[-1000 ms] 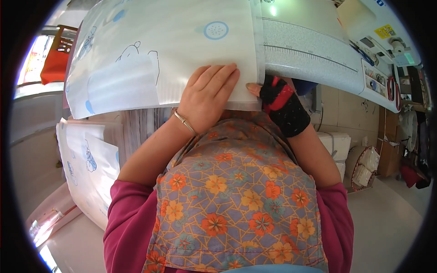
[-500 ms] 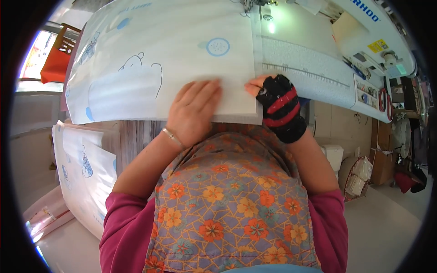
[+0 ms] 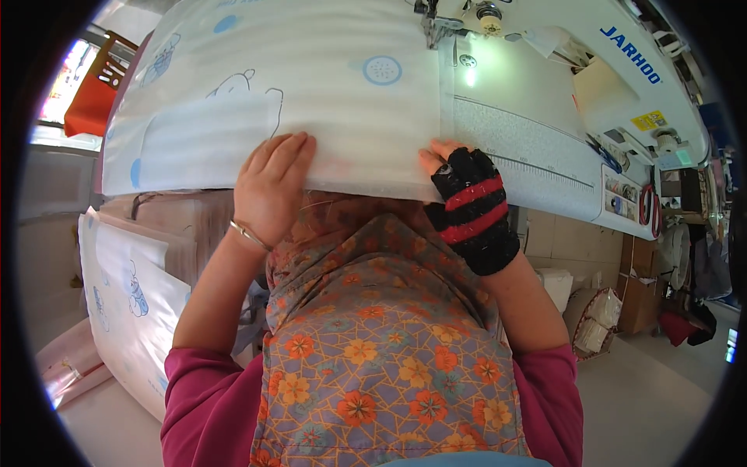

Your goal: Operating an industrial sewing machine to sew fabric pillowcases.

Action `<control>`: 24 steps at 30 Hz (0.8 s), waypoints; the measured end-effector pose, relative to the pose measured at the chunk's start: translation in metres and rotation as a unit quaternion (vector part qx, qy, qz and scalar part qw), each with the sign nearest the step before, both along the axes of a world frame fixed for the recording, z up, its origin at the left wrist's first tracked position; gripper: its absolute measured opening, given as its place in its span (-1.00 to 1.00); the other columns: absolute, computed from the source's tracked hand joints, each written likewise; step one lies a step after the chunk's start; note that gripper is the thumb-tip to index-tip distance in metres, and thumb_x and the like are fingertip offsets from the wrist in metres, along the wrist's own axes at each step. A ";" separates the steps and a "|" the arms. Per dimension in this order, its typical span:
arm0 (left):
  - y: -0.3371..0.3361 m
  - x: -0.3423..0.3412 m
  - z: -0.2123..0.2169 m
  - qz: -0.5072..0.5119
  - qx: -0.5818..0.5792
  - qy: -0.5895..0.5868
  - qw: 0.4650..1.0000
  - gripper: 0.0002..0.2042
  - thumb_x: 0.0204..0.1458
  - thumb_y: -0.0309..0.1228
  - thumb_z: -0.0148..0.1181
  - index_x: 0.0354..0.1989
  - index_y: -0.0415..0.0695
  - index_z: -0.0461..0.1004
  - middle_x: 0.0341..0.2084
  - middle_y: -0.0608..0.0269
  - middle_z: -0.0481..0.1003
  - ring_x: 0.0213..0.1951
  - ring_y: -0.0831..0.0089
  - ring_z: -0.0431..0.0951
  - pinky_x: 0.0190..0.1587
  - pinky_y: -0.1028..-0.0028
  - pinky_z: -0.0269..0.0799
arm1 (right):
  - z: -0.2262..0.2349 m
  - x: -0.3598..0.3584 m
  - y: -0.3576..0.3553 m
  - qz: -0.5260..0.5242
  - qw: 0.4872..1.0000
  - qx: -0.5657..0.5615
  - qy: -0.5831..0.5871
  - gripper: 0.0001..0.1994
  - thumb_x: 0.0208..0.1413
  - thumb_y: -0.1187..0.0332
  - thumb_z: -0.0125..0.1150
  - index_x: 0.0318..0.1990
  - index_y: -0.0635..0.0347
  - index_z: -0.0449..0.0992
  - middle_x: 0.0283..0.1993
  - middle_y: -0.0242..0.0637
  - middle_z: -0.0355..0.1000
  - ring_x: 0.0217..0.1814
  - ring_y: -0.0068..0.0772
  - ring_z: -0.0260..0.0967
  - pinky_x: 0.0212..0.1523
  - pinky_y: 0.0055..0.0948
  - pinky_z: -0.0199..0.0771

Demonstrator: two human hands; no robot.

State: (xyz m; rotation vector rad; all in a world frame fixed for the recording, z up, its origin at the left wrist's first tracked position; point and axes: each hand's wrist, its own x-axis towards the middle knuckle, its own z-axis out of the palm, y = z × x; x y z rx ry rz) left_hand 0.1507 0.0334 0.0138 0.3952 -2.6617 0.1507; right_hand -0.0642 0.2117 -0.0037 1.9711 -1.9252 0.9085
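Observation:
A large, slightly glossy white sheet [image 3: 350,109] with blue printed figures lies across the sewing machine table, its near edge along my waist. My left hand [image 3: 271,183], bare with a bracelet at the wrist, rests flat on the sheet near that edge, fingers stretched out. At the sheet's near right corner is my right hand [image 3: 471,202], in a black and red fingerless glove. Its bare fingertips are bent together on the sheet's edge; the glove hides part of the grip. The sheet's far right side reaches the sewing machine's presser foot [image 3: 436,35].
The white sewing machine [image 3: 630,70] stands at the far right, its lamp lit. A ruler scale [image 3: 537,170] runs along the table, with a small parts tray [image 3: 620,194] and red-handled scissors [image 3: 649,210] beyond it. More printed sheets [image 3: 128,311] hang at the left below an orange chair [image 3: 97,97].
My left hand has slid leftward along the sheet. My right hand has moved slightly nearer to me, still at the sheet's right edge. The whole view has shifted a little.

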 end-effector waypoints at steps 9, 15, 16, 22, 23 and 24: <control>-0.069 -0.030 0.007 0.019 0.011 -0.044 0.999 -0.58 -0.17 -0.61 0.01 -0.05 -0.04 0.45 -0.05 0.34 0.46 -0.04 0.31 0.47 -0.09 0.40 0.47 | 0.007 -0.012 -0.033 -0.027 0.999 0.047 0.008 -0.47 -0.11 0.19 0.31 0.01 0.28 0.38 0.08 0.03 0.32 0.12 0.07 0.26 0.12 -0.06 0.26; -0.100 -0.053 0.004 0.015 0.004 -0.056 0.998 -0.56 -0.13 -0.62 0.01 -0.01 -0.01 0.45 -0.02 0.35 0.45 -0.01 0.32 0.46 -0.06 0.40 0.47 | 0.011 -0.032 -0.055 -0.049 0.995 0.072 0.038 -0.47 -0.08 0.16 0.29 0.02 0.29 0.37 0.10 0.04 0.30 0.12 0.08 0.25 0.13 -0.08 0.25; -0.107 -0.056 0.003 0.015 0.005 -0.056 0.998 -0.56 -0.13 -0.62 0.01 -0.01 -0.01 0.45 -0.02 0.35 0.45 -0.01 0.32 0.46 -0.06 0.40 0.47 | 0.012 -0.035 -0.059 -0.047 0.995 0.069 0.048 -0.46 -0.08 0.15 0.29 0.02 0.30 0.37 0.10 0.04 0.30 0.12 0.07 0.26 0.13 -0.09 0.26; -0.128 -0.075 0.002 0.061 0.010 -0.070 0.996 -0.56 -0.04 -0.58 -0.03 0.06 0.04 0.41 0.08 0.36 0.39 0.07 0.32 0.41 0.03 0.37 0.41 | 0.012 -0.058 -0.083 -0.052 0.993 0.085 0.059 -0.44 -0.06 0.12 0.27 0.03 0.33 0.35 0.10 0.04 0.30 0.11 0.06 0.26 0.13 -0.14 0.27; -0.132 -0.078 0.003 0.078 0.011 -0.089 0.993 -0.56 -0.01 -0.56 -0.05 0.09 0.06 0.39 0.10 0.37 0.37 0.10 0.33 0.38 0.05 0.38 0.40 | 0.012 -0.059 -0.086 -0.053 0.993 0.089 0.057 -0.44 -0.06 0.12 0.27 0.03 0.33 0.35 0.10 0.05 0.29 0.12 0.06 0.26 0.13 -0.15 0.27; -0.135 -0.079 0.005 0.095 0.011 -0.108 0.989 -0.56 0.02 -0.54 -0.08 0.11 0.07 0.37 0.13 0.37 0.34 0.12 0.34 0.36 0.07 0.38 0.38 | 0.010 -0.061 -0.088 -0.051 0.993 0.089 0.056 -0.44 -0.06 0.12 0.27 0.03 0.33 0.35 0.10 0.05 0.29 0.12 0.06 0.26 0.13 -0.15 0.27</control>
